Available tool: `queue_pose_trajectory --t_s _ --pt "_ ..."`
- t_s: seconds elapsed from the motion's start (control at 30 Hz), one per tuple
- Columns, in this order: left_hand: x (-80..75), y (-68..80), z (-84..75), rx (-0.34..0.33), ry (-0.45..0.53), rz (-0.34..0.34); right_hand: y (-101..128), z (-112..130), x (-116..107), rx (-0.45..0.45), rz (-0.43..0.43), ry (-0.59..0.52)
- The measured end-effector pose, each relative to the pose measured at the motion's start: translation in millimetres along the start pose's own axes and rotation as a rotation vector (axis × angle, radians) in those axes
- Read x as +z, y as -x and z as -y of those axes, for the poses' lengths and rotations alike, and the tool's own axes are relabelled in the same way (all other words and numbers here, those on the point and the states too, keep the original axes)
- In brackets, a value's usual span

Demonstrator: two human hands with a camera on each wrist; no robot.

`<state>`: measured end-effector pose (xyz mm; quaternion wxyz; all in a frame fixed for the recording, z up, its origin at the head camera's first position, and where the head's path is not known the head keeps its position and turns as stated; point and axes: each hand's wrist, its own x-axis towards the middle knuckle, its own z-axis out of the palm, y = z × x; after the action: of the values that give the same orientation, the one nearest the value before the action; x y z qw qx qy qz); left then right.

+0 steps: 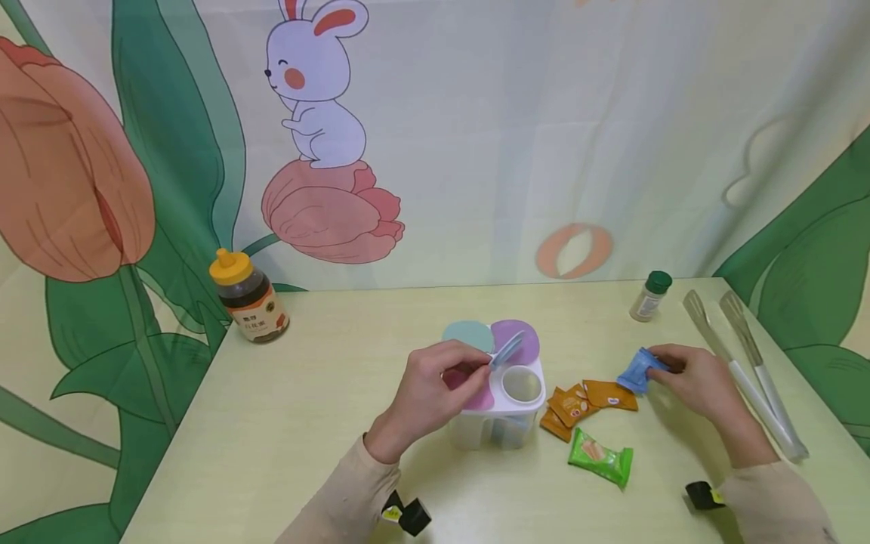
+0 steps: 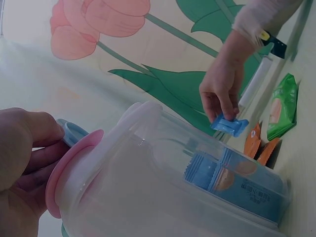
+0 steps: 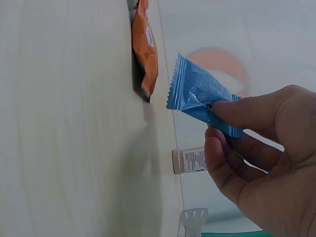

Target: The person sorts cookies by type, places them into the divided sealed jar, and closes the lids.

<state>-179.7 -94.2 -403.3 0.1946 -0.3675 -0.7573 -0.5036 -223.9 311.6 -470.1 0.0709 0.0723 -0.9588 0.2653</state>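
A green packet [image 1: 600, 456] lies nearest on the table [image 1: 272, 453]. Just behind it stands the clear compartment box [image 1: 499, 419], blue packets visible inside through its wall. The left hand [image 1: 435, 389] curls its fingers on a raised lid flap [image 1: 506, 349]. Orange packets [image 1: 584, 400] lie between box and right hand [image 1: 693, 381], which pinches a blue packet [image 1: 639, 370] just above the table. Farther back stand a spice jar [image 1: 651, 295] and honey bottle [image 1: 248, 296].
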Motion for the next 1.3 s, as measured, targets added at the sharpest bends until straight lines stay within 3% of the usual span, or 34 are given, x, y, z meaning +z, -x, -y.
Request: queue_pose_trajectory --t_s 1.3 --pt "-0.7 -0.2 -0.5 0.008 -0.001 -0.003 4.4 57.2 -15.9 -0.074 -0.055 -0.078"
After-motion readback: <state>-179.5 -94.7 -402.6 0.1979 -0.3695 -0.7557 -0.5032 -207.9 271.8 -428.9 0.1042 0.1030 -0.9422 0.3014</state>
